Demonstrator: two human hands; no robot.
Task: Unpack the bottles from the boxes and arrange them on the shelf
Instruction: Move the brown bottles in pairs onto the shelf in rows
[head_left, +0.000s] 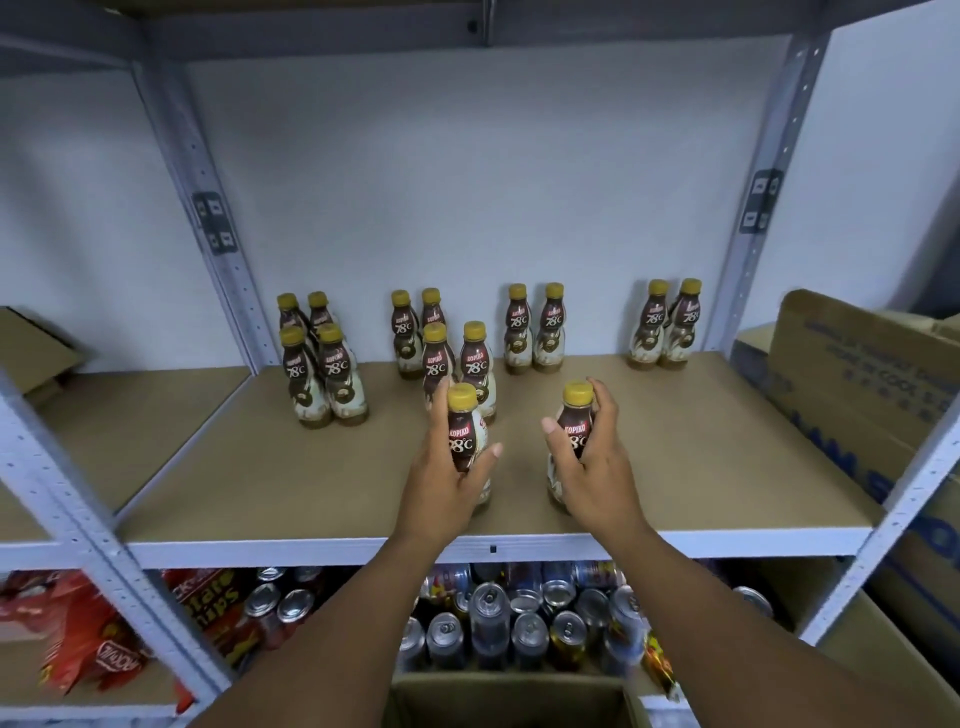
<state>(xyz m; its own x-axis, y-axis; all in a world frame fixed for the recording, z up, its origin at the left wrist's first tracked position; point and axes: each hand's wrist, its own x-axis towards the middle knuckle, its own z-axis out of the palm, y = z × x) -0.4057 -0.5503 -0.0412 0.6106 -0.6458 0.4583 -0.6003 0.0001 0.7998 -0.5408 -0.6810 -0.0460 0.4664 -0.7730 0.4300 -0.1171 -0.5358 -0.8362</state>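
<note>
While gripped, left bottle (464, 415): upright in left hand (441, 483), near shelf (311, 467) front edge.
Right bottle (575, 410): clasped by right hand (597, 467).
Placement: best aligned with pairs (535, 332) behind.

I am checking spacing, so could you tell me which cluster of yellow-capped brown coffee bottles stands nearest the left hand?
The second cluster from the left, four bottles: the left hand holds a yellow-capped bottle directly before its front pair.
</note>
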